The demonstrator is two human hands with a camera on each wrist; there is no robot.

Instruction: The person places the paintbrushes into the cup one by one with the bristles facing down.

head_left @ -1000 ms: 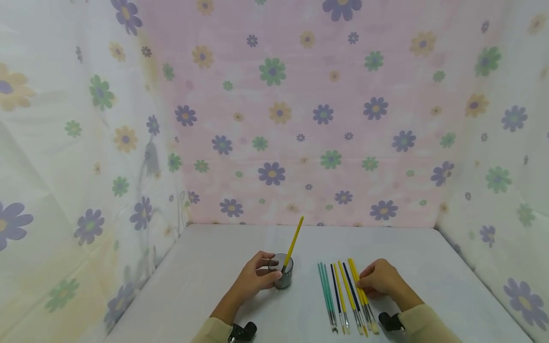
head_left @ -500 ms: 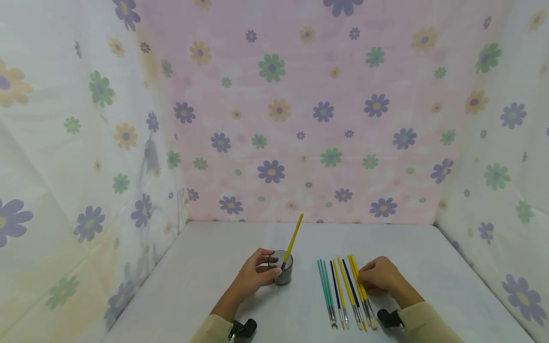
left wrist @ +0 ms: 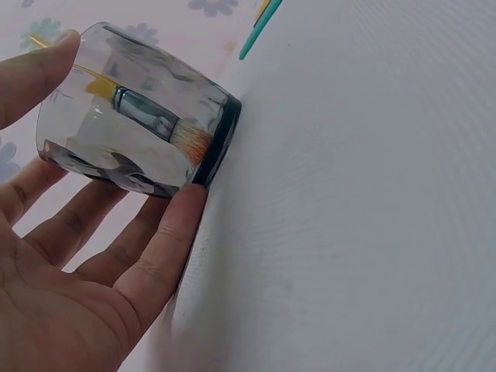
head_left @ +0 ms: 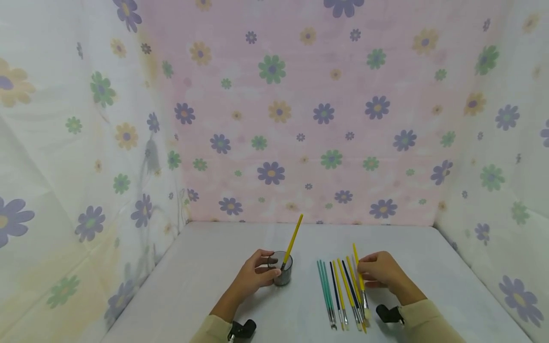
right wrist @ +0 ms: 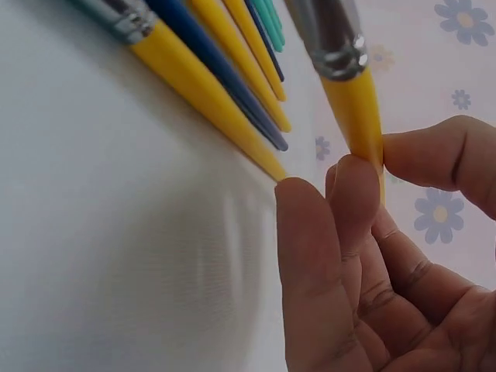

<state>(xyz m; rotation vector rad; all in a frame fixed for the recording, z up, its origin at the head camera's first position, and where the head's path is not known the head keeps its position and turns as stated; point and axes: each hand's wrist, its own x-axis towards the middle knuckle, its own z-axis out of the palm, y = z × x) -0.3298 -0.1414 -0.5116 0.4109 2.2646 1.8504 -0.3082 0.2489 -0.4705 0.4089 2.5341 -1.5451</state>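
Right wrist view: right hand (right wrist: 403, 310) pinches yellow brush (right wrist: 355, 112), seemingly aloft

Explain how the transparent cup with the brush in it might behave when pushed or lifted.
The cup will probably keep its shape, since its walls look rigid. Its smooth, glossy surface may slip if gripped loosely. The yellow-handled brush, leaning and projecting well above the cup, would likely shift with a push.

Pink flwr-print backdrop (head_left: 296, 124) behind wht tabletop (head_left: 223, 243), whitish flwr-print sheets (head_left: 51, 157) both sides
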